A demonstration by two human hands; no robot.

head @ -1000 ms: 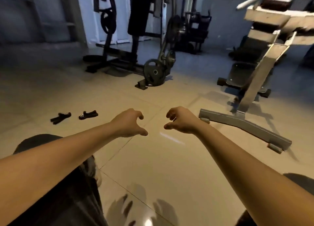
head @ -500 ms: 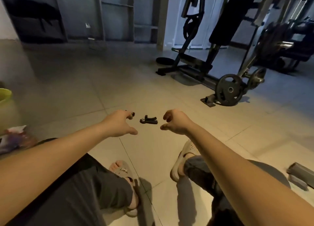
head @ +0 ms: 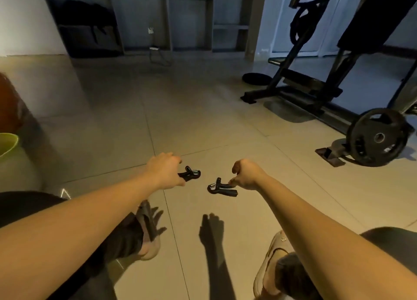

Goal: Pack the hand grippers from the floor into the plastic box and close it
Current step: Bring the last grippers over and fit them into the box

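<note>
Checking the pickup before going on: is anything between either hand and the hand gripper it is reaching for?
Nothing visible. The left hand is at the left hand gripper, the right hand at the right hand gripper, both on bare floor. The plastic box is not in view.

Pretty dim room, warm yellowish light on the floor up close and cooler bluish light toward the back right. Both arms throw hard dark shadows onto the tiles in front of the feet, so the light sits behind and above. Wide-angle bending at the edges, slightly soft overall
</note>
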